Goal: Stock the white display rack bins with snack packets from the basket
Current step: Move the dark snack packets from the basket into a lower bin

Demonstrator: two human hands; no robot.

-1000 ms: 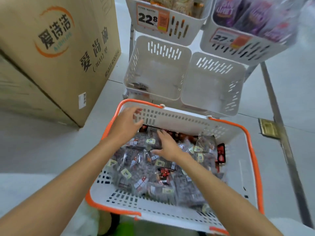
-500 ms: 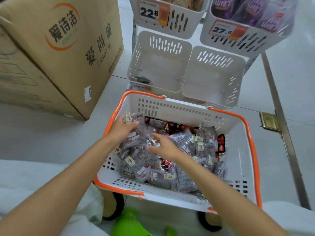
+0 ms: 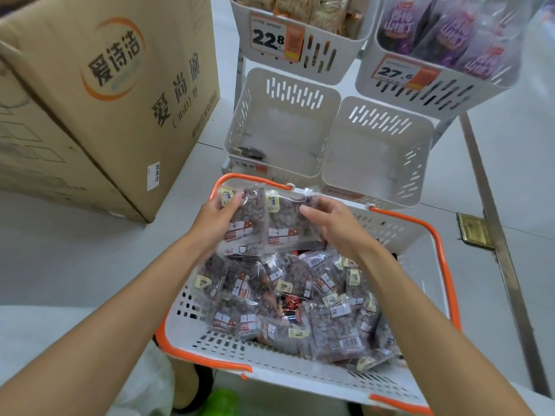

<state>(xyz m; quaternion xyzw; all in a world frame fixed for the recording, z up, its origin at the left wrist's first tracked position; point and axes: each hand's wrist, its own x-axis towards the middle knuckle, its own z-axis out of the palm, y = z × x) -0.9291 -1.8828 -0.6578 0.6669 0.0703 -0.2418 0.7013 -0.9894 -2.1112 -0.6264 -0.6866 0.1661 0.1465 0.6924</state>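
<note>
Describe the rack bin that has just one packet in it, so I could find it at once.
Find the white display rack behind the orange-rimmed basket; its bottom row has two bins. Take the left bin, nearest the big cardboard box. Only it holds a lone dark packet in its front left corner; the upper bins are packed full.

Both forearms bare, coming in from 7 and 5 o'clock and converging just above centre, wrists roughly level, hands side by side and apart. Left hand grips the left packet by its 9 o'clock edge, thumb laid over the front near the top. Right hand holds the right packet at its 3 o'clock edge — fingers curled onto it, back of hand up.
</note>
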